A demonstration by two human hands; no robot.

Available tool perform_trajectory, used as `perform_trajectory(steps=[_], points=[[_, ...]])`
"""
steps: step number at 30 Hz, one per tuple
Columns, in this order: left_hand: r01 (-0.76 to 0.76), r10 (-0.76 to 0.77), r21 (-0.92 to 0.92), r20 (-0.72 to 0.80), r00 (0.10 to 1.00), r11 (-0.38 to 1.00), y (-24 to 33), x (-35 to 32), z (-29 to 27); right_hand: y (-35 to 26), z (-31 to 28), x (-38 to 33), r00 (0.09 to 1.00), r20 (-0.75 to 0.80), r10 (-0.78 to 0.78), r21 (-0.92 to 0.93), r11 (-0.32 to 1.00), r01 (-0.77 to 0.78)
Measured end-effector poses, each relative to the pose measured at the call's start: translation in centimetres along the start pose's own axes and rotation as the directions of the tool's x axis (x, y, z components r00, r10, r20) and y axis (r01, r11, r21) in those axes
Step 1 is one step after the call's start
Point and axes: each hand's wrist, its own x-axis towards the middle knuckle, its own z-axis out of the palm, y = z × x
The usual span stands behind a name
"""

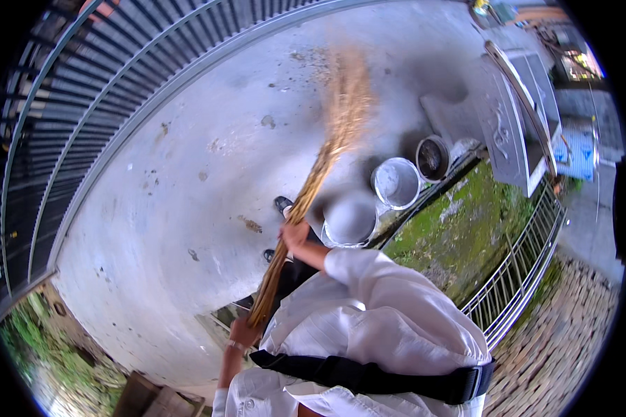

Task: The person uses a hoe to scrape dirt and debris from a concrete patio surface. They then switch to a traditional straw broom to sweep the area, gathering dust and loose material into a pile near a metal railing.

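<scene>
A long straw broom (320,167) runs diagonally over the grey concrete floor, held in both of my hands. My left hand (245,332), with a band at the wrist, is closed round the handle near its lower end. Farther up the stalks, my right hand (295,235) is wrapped round the broom beside my dark shoes. The bristle end fans out at the far side, smeared by motion, above a scatter of dark debris (306,59). To the right of my right hand stands a pale bucket (350,219).
Beyond it are a whitish bucket (396,183) and a dark-filled bucket (432,158). A black barred gate (97,104) curves along the left. At right are grey furniture panels (511,125), a mossy strip (459,222) and a metal railing (515,278). Wooden boxes (146,399) sit lower left.
</scene>
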Motion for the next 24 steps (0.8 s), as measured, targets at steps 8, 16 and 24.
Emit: perform_trajectory(steps=[8, 16, 24], points=[[-0.016, 0.019, -0.227, 0.010, 1.000, 0.974, -8.4, -6.2, -4.8, -4.9, -0.9, -10.0, 0.935, 0.352, 0.052, 0.115, 0.989, -0.098], [-0.162, 0.221, -0.352, 0.132, 0.966, 0.922, 10.6, 4.1, -2.4, -9.9, -6.1, 6.9, 0.948, -0.316, -0.041, -0.349, 0.934, -0.076], [-0.160, 0.151, 0.268, 0.054, 0.987, 0.950, 4.3, 2.2, -3.6, 0.1, 0.1, -4.7, 0.997, 0.072, -0.004, -0.111, 0.994, 0.012]])
